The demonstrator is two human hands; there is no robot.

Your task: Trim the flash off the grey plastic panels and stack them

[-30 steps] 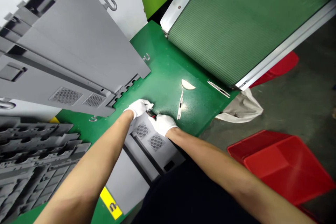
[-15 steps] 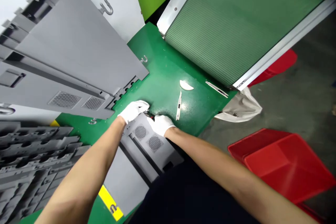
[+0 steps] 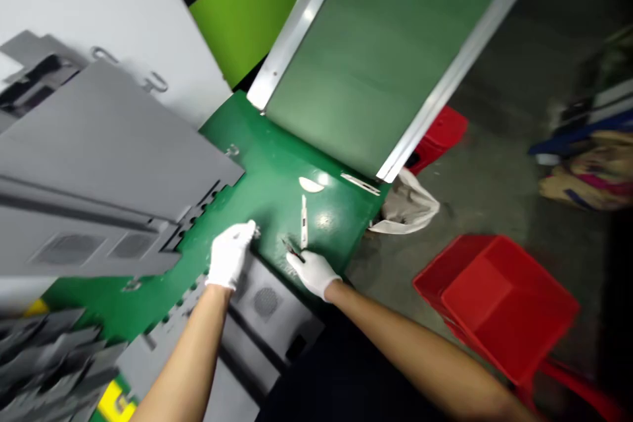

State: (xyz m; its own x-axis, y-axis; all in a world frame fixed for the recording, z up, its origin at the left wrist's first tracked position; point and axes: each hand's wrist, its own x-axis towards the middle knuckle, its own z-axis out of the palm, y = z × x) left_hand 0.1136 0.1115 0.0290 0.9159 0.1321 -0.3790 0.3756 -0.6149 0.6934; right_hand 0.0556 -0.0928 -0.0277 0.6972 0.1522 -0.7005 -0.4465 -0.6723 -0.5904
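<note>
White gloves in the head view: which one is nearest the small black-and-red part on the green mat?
The right white glove: its fingertips are at the small black-and-red part, while the left white glove is held apart from it.

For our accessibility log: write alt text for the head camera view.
A gloved right hand reaches a small black-and-red part on a green workbench, beside a utility knife; the gloved left hand hovers near a grey vented panel.

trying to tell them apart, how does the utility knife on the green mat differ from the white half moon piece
The utility knife is long and narrow; the half-moon piece is short and wide with a curved edge. The knife lies nearer the gloved right hand than the piece. Both are pale and lie apart on the green mat.
</note>
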